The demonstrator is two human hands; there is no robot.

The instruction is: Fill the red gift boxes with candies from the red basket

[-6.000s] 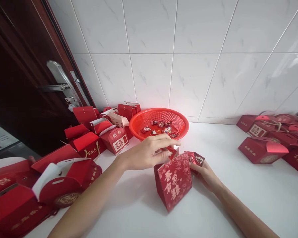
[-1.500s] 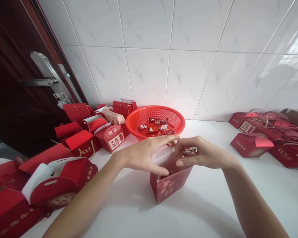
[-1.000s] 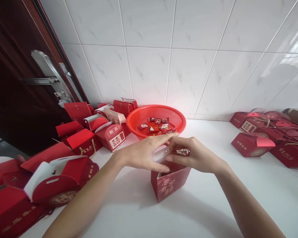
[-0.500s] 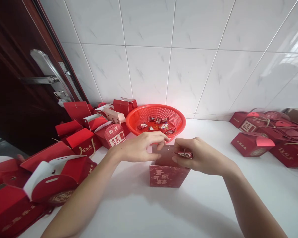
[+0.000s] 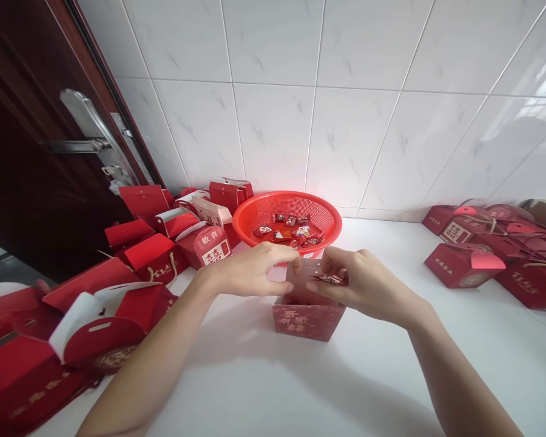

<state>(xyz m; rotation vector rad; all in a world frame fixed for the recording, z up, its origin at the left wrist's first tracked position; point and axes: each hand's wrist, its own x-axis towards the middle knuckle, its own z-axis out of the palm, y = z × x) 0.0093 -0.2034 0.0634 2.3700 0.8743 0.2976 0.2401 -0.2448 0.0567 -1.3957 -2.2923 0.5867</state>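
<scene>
In front of me stands a red gift box (image 5: 308,323) with gold characters on its front, its top open. My left hand (image 5: 259,271) is at the box's left side, thumb and fingers curled on its raised back flap; their exact contact is partly hidden. Pinched between the thumb and fingers of my right hand (image 5: 366,282) is a red-wrapped candy (image 5: 332,279), held over the box opening. Just behind both hands, a red plastic basket (image 5: 243,221) contains several wrapped candies (image 5: 303,230).
Several red gift boxes (image 5: 152,261), many with raised lids, crowd the left of the white table (image 5: 236,388). More boxes (image 5: 464,265) are grouped at the right. A tiled wall (image 5: 273,133) rises behind, and a dark door (image 5: 22,121) with a metal handle stands at the left.
My right hand has shifted slightly left with the candy, further over the opening. The gift box has turned and tilted a little. My left hand stays close to its flap.
</scene>
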